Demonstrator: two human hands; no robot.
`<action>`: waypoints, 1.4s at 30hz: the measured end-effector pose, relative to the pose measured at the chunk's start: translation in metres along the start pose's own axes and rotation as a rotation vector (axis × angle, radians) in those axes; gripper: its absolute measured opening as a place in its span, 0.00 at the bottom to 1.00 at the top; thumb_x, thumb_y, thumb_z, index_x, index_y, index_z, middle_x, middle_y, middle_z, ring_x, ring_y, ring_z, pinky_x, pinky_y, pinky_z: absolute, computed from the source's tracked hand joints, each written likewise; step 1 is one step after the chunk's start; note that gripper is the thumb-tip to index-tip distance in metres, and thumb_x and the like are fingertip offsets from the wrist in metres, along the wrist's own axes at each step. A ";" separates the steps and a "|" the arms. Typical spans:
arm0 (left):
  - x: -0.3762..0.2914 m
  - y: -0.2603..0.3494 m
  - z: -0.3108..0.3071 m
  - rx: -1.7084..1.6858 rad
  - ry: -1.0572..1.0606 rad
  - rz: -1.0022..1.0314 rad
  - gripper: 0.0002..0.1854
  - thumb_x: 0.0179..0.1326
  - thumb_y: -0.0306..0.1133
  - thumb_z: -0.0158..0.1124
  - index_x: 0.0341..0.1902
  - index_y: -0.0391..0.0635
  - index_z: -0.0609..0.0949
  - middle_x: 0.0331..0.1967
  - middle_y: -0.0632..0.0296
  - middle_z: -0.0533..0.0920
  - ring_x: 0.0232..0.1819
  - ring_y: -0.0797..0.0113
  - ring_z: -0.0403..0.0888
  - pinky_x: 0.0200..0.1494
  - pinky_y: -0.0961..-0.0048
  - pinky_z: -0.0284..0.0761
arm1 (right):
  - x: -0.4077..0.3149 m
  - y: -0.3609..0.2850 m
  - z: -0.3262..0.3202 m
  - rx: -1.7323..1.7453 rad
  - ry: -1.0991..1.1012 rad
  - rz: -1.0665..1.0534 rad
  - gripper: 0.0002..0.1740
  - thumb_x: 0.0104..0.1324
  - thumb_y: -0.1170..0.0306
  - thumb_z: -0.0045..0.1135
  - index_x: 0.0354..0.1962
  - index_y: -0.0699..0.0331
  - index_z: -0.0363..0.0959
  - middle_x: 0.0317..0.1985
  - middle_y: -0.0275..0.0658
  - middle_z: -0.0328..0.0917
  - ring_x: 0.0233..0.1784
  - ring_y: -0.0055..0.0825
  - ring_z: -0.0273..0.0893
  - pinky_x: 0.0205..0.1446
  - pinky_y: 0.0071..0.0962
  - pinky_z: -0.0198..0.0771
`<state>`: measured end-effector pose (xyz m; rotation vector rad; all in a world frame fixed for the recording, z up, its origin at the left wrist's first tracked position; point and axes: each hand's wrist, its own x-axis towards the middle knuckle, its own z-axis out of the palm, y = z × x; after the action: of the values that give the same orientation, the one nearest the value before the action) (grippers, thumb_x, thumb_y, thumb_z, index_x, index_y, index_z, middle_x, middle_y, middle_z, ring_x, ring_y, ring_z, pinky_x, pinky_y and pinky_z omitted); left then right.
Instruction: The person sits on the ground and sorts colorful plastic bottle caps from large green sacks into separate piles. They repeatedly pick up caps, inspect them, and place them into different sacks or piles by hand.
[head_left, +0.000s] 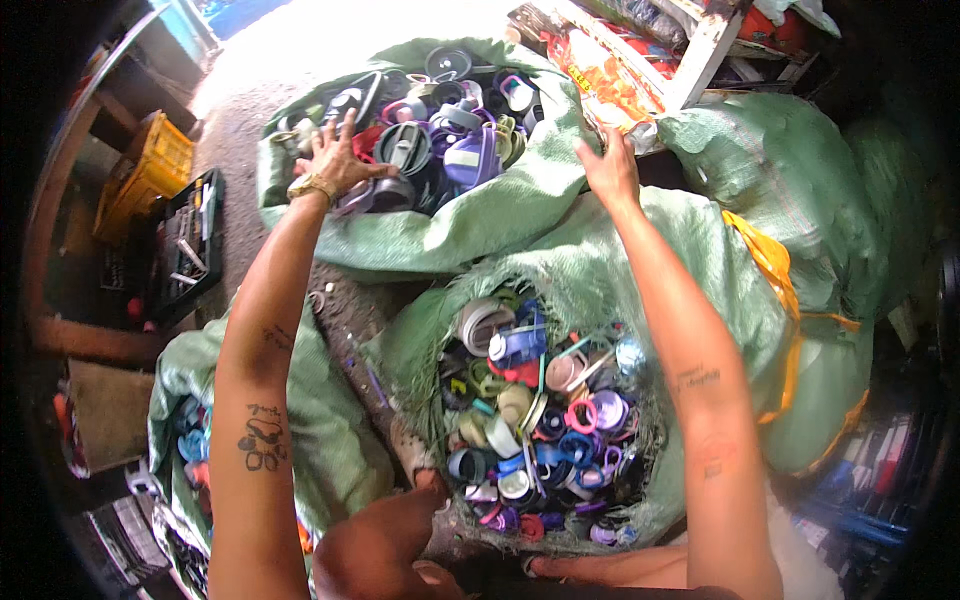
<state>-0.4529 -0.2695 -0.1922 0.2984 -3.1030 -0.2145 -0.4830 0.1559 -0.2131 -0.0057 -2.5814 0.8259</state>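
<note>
My left hand (339, 161), with a watch at the wrist, spreads its fingers over the left side of a pile of plastic bottle lids in the far green woven sack (457, 236). Near its thumb is a round grey lid (405, 148); a purple lid (472, 157) is farther right. My right hand (613, 171) is at that sack's right rim, thumb apart from the fingers, and I see nothing in its grasp. Whether it touches the rim is unclear. Closer to me, a second green sack (570, 262) with frayed edges lies open, full of mixed lids (517, 405).
Another green sack (337, 420) with lids stands at left. Bulging green sacks (765, 157) are at right, beside a white wooden frame (701, 60) and an orange plastic bag (615, 90). A tool case (196, 232) and yellow crate (157, 161) stand at far left.
</note>
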 end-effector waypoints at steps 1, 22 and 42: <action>0.027 -0.019 0.020 -0.078 0.009 -0.022 0.74 0.35 0.71 0.82 0.84 0.65 0.51 0.82 0.42 0.53 0.82 0.33 0.48 0.76 0.31 0.54 | 0.026 -0.002 0.023 -0.065 0.079 -0.066 0.38 0.62 0.53 0.70 0.62 0.68 0.70 0.52 0.53 0.79 0.55 0.51 0.79 0.58 0.42 0.76; 0.131 0.306 0.105 -0.142 -0.329 0.831 0.41 0.56 0.65 0.68 0.73 0.70 0.73 0.63 0.49 0.81 0.62 0.46 0.82 0.63 0.47 0.77 | 0.264 0.069 -0.049 0.540 -0.272 0.468 0.22 0.62 0.73 0.60 0.55 0.67 0.77 0.44 0.41 0.82 0.46 0.33 0.81 0.52 0.37 0.77; -0.225 0.063 0.015 -0.053 -0.363 0.531 0.29 0.61 0.46 0.73 0.62 0.45 0.78 0.55 0.49 0.80 0.56 0.48 0.80 0.55 0.54 0.80 | -0.044 -0.068 -0.052 -0.067 -0.233 -0.663 0.21 0.68 0.53 0.62 0.43 0.63 0.82 0.38 0.48 0.84 0.40 0.42 0.83 0.45 0.39 0.78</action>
<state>-0.2441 -0.1633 -0.1993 -0.6300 -3.3622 -0.3676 -0.4136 0.1232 -0.1545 0.9187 -2.5499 0.5039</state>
